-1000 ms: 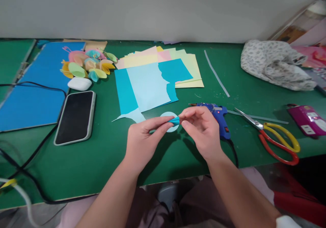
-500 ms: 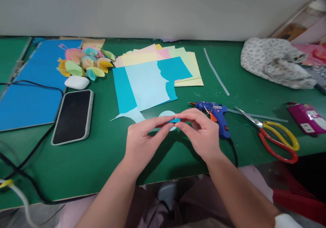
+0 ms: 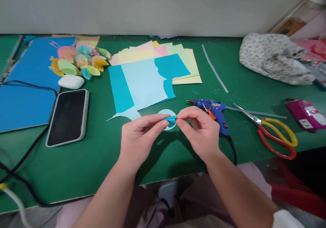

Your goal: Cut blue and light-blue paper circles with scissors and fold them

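Observation:
Between my two hands is a small folded piece of bright blue paper [image 3: 171,120]. My left hand [image 3: 140,138] pinches its left side with thumb and forefinger. The right edge is pinched by the fingertips of my right hand [image 3: 200,129]. Behind the fingers, a pale blue paper circle [image 3: 164,112] lies on the green table, partly covered. Past it rest a bright blue sheet [image 3: 119,88] and a torn pale blue sheet [image 3: 142,82]. A blue glue gun [image 3: 217,110] lies just beyond my right hand.
Red-and-yellow scissors [image 3: 277,136] and a purple box [image 3: 307,114] lie at right, a patterned cloth [image 3: 272,58] behind. Glue sticks [image 3: 215,70] are nearby. At left are a phone [image 3: 67,117], a white case [image 3: 71,82], paper flowers [image 3: 78,59] and black cables [image 3: 30,153].
My left hand has shifted slightly left, and more of the folded blue paper shows between my fingertips. The view has moved slightly.

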### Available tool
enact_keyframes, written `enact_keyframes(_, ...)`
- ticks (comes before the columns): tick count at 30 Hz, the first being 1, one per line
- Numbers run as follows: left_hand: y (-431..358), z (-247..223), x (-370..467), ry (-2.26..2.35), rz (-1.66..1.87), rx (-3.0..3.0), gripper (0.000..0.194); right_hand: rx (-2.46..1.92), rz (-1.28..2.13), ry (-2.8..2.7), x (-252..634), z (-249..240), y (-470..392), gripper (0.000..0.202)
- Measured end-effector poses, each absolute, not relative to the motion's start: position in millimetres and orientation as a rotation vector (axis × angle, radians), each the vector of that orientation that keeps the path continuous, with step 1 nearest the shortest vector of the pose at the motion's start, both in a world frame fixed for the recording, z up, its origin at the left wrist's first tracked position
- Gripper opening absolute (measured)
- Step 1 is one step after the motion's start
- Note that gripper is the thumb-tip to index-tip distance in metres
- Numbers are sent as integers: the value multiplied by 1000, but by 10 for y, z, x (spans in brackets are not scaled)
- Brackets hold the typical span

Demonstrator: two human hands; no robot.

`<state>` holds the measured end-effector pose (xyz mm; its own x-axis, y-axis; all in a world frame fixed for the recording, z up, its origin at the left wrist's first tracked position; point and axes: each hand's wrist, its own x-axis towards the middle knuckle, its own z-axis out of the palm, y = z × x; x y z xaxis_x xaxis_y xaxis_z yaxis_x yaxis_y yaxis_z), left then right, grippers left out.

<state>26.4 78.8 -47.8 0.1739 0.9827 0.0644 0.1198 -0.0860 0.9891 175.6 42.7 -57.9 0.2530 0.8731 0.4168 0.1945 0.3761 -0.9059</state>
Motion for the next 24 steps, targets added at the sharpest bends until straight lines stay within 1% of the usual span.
enact_keyframes(5, 780, -459, 250, 1183, 1061, 1658, 11, -1108, 572, -1321, 1785, -579, 448, 15)
enact_keyframes(9, 761, -445, 245, 1188, 1072, 1829, 14, -1110, 529, -1384, 1809, -595, 458, 15)
enact_keyframes(24, 765, -431, 264, 1209, 1052, 1691, 12, -1138, 585, -1385, 1807, -614, 436, 17)
